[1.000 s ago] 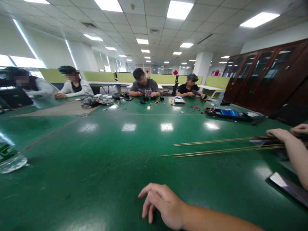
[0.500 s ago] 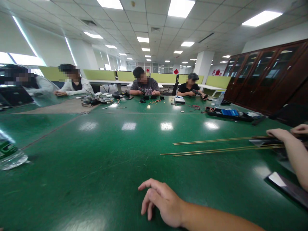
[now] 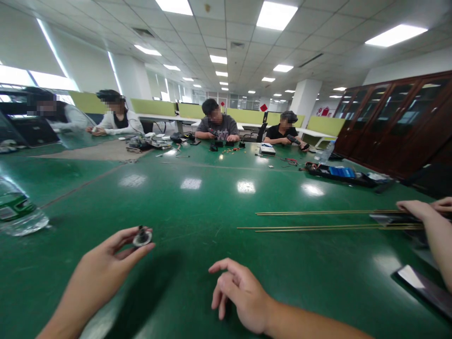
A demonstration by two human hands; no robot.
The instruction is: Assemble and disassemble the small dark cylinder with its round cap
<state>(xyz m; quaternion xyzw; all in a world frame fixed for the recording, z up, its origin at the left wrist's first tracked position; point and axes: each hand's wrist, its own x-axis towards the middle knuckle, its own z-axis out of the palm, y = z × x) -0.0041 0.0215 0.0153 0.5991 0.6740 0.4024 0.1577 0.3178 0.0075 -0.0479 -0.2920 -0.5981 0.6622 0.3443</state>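
Note:
My left hand is raised over the green tabletop at the left. Its thumb and fingertips pinch a small round part, a pale metal disc with a dark stub standing up from its middle; its exact kind is unclear. To the right, my right hand hovers low over the table or rests on it, fingers apart and loosely curled, with nothing in them. Beyond it lie several thin brass-coloured rods, their right ends near another person's hands.
A water bottle lies at the left edge. A co-worker's forearm reaches in from the right, near a dark flat device. Across the table sit several people, with a black tray, a white box and loose parts before them.
My left hand has come into view from the lower left, holding the small round part. My right hand has barely moved. The whole view has shifted slightly.

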